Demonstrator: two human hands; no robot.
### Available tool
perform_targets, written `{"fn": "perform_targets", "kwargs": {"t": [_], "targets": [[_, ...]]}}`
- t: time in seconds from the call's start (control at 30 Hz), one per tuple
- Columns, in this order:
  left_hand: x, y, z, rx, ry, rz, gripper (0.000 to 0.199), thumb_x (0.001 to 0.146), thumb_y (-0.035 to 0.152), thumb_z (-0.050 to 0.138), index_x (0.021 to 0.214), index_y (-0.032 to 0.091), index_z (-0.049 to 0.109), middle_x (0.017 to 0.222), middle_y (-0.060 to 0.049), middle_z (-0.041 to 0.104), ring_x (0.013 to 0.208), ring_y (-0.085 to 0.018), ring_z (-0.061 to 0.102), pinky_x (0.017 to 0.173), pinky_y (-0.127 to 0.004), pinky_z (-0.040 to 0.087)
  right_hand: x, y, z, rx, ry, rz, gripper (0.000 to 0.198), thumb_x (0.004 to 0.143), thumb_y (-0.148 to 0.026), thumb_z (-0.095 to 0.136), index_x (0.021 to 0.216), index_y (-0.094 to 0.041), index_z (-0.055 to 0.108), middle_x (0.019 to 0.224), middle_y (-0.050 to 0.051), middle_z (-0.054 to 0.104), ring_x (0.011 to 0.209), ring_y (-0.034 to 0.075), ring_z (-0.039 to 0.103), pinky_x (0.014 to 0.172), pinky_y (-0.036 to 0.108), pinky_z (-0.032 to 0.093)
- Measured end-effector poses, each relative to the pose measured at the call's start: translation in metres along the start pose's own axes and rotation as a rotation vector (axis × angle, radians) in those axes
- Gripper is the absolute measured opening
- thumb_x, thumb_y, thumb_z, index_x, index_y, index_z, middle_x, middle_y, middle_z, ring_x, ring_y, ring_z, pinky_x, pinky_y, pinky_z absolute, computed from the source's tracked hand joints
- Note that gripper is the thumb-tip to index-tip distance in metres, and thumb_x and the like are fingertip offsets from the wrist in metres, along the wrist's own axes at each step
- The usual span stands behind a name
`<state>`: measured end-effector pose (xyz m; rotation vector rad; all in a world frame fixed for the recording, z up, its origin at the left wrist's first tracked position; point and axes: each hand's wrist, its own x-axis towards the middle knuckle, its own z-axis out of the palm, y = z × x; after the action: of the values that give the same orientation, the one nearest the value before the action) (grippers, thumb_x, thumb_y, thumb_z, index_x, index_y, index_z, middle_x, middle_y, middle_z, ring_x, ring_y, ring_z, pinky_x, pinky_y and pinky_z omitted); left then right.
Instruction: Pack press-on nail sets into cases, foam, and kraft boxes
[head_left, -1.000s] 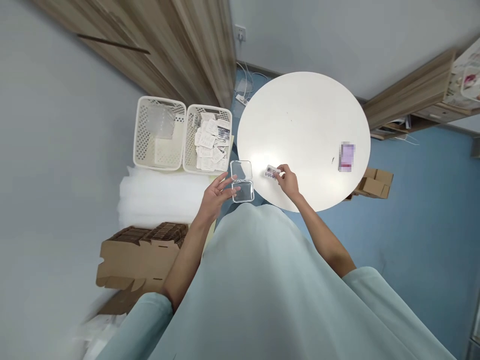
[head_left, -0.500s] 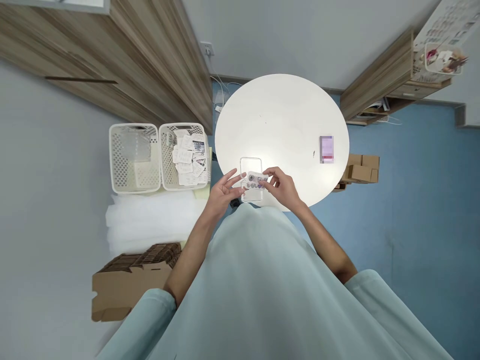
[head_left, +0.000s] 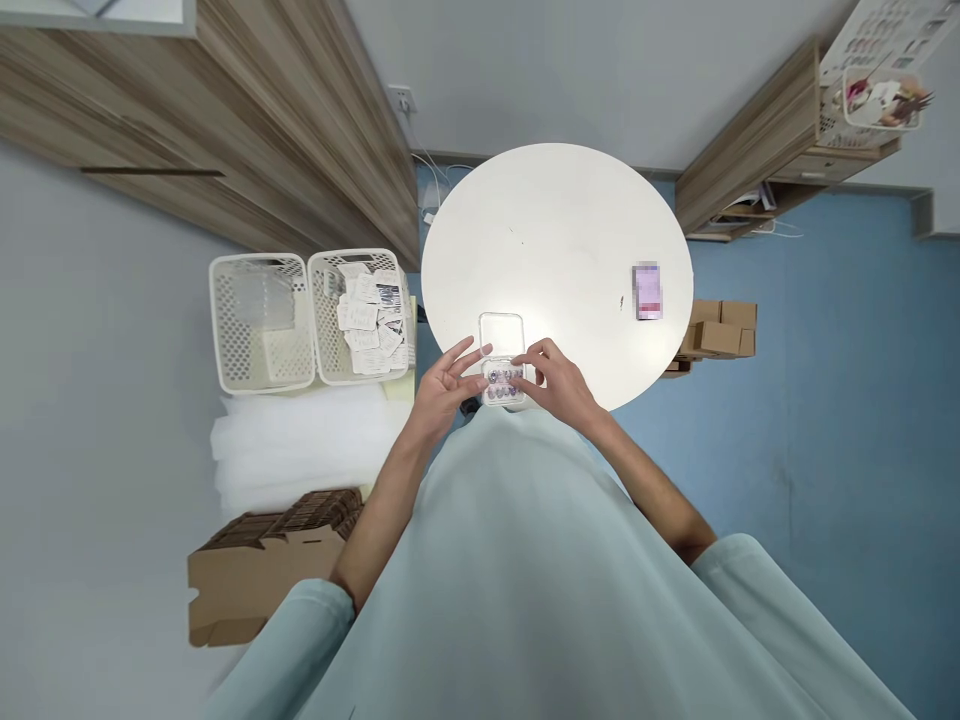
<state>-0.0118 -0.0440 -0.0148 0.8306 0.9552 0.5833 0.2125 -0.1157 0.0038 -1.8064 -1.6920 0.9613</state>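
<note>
A clear hinged plastic case [head_left: 501, 318] lies unfolded at the table's near edge, its lid half away from me. In the near half sits a small clear sheet [head_left: 502, 380] with two rows of purple and grey nail-like pieces. My right hand [head_left: 559, 385] has thumb and forefinger closed on the sheet's right side. On the left, my left hand [head_left: 442, 392] is open with its fingers spread, the thumb at the case's left edge and a fingertip by the lid.
The round white table [head_left: 570, 215] bears a purple blurred packet [head_left: 647, 291] at right. Two white baskets [head_left: 262, 385] stand at left, one holding printed cards [head_left: 360, 316]. Below them are white wrapping rolls [head_left: 300, 440] and flat cardboard boxes [head_left: 262, 580]. Small cartons [head_left: 720, 335] sit beyond the table's right.
My right hand has lowered the sheet from above the case into its near half and turned it level. My left hand stays almost still. The view has shifted slightly.
</note>
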Motion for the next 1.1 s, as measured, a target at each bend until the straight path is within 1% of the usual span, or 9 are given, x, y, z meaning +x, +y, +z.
{"fn": "perform_targets", "kwargs": {"t": [0.1,0.17,0.27,0.33,0.5,0.7,0.8,0.87,1.1], "targets": [[-0.004,-0.001,-0.002,-0.002,0.004,-0.002,0.097,0.073,0.043,0.099,0.158,0.025,0.056,0.163,-0.020,0.055,0.104,-0.022,0.076,0.095,-0.039,0.063,-0.001,-0.004,-0.001,0.045,0.019,-0.012,0.021,0.102,-0.041,0.073,0.121,-0.031,0.078,0.115,0.005,0.064,0.075,0.015,0.058,0.067,0.031,0.049],[-0.007,-0.001,-0.004,-0.002,0.002,0.002,0.096,0.074,0.044,0.098,0.158,0.025,0.056,0.163,-0.020,0.055,0.112,-0.026,0.076,0.097,-0.040,0.063,0.002,-0.003,-0.004,0.148,0.085,0.014,0.026,0.101,-0.048,0.073,0.119,-0.031,0.080,0.111,0.005,0.066,0.072,0.015,0.056,0.070,0.033,0.051],[-0.012,-0.001,-0.007,-0.008,-0.020,-0.002,0.095,0.075,0.044,0.097,0.158,0.025,0.056,0.162,-0.020,0.056,0.123,-0.032,0.073,0.099,-0.043,0.063,0.013,0.002,-0.012,0.309,0.249,0.126,0.041,0.097,-0.061,0.073,0.119,-0.028,0.080,0.108,0.006,0.069,0.073,0.016,0.055,0.075,0.035,0.054],[-0.016,-0.001,-0.009,-0.024,-0.036,-0.014,0.093,0.076,0.044,0.097,0.158,0.025,0.057,0.162,-0.019,0.056,0.128,-0.033,0.071,0.100,-0.043,0.063,0.024,0.006,-0.016,0.390,0.285,0.208,0.050,0.093,-0.068,0.074,0.118,-0.025,0.080,0.105,0.006,0.072,0.074,0.016,0.056,0.074,0.034,0.054],[-0.023,-0.004,-0.010,-0.075,-0.051,-0.064,0.088,0.077,0.039,0.097,0.156,0.026,0.059,0.163,-0.018,0.056,0.134,-0.034,0.067,0.099,-0.040,0.063,0.044,0.010,-0.009,0.533,0.151,0.300,0.057,0.089,-0.076,0.071,0.099,-0.021,0.081,0.089,0.004,0.074,0.063,0.015,0.053,0.062,0.033,0.050],[-0.027,-0.014,-0.012,-0.093,-0.034,-0.068,0.080,0.080,0.035,0.093,0.153,0.026,0.062,0.166,-0.017,0.053,0.133,-0.032,0.068,0.095,-0.037,0.063,0.045,-0.002,0.002,0.500,0.174,0.257,0.053,0.091,-0.074,0.072,0.096,-0.022,0.081,0.092,0.004,0.075,0.063,0.014,0.055,0.065,0.033,0.051],[-0.028,-0.017,-0.013,-0.111,-0.010,-0.059,0.077,0.081,0.036,0.093,0.151,0.026,0.062,0.166,-0.016,0.053,0.133,-0.031,0.067,0.096,-0.038,0.063,0.037,-0.014,-0.005,0.453,0.197,0.163,0.050,0.093,-0.073,0.071,0.102,-0.025,0.083,0.104,0.006,0.075,0.074,0.016,0.059,0.069,0.033,0.053],[-0.028,-0.017,-0.013,-0.114,0.003,-0.045,0.077,0.081,0.038,0.093,0.151,0.026,0.062,0.165,-0.016,0.055,0.135,-0.032,0.066,0.098,-0.039,0.063,0.028,-0.023,-0.012,0.440,0.171,0.101,0.047,0.093,-0.071,0.072,0.106,-0.028,0.085,0.103,0.006,0.073,0.078,0.017,0.060,0.069,0.033,0.052],[-0.025,-0.006,-0.011,-0.147,0.020,0.014,0.068,0.093,0.054,0.080,0.152,0.024,0.061,0.165,-0.017,0.054,0.140,-0.032,0.063,0.104,-0.042,0.061,-0.010,-0.031,-0.022,0.469,-0.026,0.063,0.039,0.088,-0.066,0.082,0.107,-0.032,0.086,0.098,0.004,0.067,0.070,0.015,0.053,0.063,0.033,0.049]]}}
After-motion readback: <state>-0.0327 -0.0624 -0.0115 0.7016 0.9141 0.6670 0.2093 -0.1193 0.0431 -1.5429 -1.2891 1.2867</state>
